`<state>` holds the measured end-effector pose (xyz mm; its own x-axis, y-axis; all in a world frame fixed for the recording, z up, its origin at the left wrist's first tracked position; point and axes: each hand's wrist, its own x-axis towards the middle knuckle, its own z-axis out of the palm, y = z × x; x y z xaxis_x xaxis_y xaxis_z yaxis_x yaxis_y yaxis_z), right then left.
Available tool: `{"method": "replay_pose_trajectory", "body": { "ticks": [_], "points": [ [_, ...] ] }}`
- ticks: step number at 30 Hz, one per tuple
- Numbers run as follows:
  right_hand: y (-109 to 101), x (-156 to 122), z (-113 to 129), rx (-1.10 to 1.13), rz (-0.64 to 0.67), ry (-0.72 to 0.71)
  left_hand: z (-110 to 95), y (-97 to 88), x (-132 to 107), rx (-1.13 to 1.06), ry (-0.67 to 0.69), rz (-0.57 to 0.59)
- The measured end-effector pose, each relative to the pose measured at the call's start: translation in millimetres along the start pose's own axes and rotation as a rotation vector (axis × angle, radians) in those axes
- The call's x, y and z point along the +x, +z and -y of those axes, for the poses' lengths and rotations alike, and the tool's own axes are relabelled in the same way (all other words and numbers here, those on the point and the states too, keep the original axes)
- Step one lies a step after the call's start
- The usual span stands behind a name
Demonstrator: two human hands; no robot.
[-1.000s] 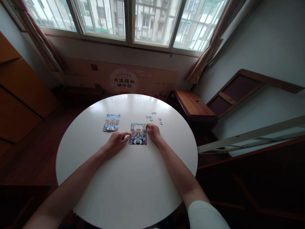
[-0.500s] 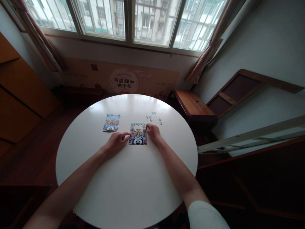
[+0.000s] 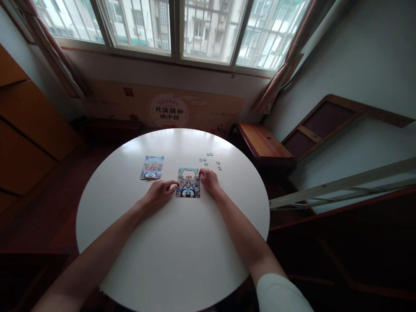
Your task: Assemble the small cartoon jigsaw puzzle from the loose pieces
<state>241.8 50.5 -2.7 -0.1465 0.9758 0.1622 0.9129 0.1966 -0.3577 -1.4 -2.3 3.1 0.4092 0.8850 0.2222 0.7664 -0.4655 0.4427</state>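
Note:
A small jigsaw puzzle lies flat on the round white table, with a blue cartoon face at its near end. A pale gap without pieces shows in its upper part. At its left edge, my left hand is closed, thumb and finger tips pressed together against the puzzle. My right hand has its fingers curled in and closed at the upper right edge of the puzzle; the fingertips are partly hidden. Several loose jigsaw pieces are scattered beyond my right hand.
Left of the puzzle lies a printed packet with a similar picture. A wooden bench stands past the table's right side. Barred windows and a printed banner are beyond the far edge.

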Motion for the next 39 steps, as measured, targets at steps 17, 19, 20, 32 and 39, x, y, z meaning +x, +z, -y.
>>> {"method": "replay_pose_trajectory", "body": {
  "ticks": [17,19,20,32,39],
  "points": [
    [3,0,-2,0.09,-0.039,-0.013,-1,-0.7,0,-0.002,-0.003,0.001],
    [5,1,-3,0.162,-0.074,-0.012,-1,-0.9,0,-0.006,-0.004,0.0],
    [5,3,-4,0.206,-0.102,-0.01,-1,-1.0,-1,-0.007,-0.005,0.001],
    [-23,14,-62,0.296,-0.598,0.375,-1,-0.7,0,0.016,-0.001,0.008],
    [-17,13,-79,0.274,-0.581,0.526,-1,-1.0,-1,0.013,-0.004,0.001]
  ]
}}
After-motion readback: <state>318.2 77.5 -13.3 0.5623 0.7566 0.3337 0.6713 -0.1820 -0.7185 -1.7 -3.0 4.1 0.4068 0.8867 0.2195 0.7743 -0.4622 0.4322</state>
